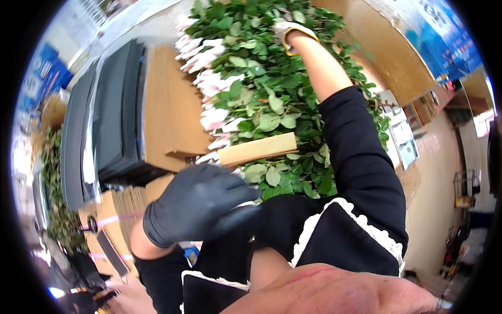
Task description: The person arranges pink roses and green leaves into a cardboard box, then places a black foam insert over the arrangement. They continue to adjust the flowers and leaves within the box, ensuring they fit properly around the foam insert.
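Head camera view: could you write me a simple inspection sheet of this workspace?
Surface: hidden where the leafy stems lie.
Job's things: those stems, pale pieces along their left side, a corrugated strip on top.
Clutter: brown cardboard and black sheets, stacked left.
Hands: left hand black-gloved, blurred, near the strip; right hand white-and-yellow-gloved, among the leaves.
Cables: nothing seen.
Surroundings: blue poster upper right, more foliage far left.
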`<move>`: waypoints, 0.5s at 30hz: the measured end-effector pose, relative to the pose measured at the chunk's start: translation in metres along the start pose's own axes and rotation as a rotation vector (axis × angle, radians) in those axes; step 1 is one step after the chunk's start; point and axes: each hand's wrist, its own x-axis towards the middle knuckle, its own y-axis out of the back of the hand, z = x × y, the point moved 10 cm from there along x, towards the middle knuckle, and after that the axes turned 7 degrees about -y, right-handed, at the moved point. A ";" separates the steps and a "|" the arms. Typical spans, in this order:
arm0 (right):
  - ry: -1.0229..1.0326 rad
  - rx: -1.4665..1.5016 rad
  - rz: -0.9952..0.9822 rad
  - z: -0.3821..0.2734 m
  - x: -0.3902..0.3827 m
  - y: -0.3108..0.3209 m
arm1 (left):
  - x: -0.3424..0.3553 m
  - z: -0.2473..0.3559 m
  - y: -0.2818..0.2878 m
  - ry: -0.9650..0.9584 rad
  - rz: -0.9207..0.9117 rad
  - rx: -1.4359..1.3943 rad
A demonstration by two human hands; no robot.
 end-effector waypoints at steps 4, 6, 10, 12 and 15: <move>0.157 -0.150 0.608 -0.040 0.002 0.046 | 0.059 0.047 0.026 -0.043 -0.124 0.274; 0.387 -0.101 0.981 -0.066 -0.017 0.058 | 0.070 0.064 0.024 -0.072 -0.148 0.381; 0.106 0.286 0.072 -0.060 0.045 -0.020 | 0.067 0.074 0.022 -0.090 -0.174 0.504; 0.014 0.219 -0.024 -0.036 0.069 -0.059 | 0.067 0.074 0.018 -0.105 -0.192 0.525; -0.011 -0.187 -0.037 0.041 0.109 -0.083 | 0.060 0.083 0.022 -0.202 -0.144 0.581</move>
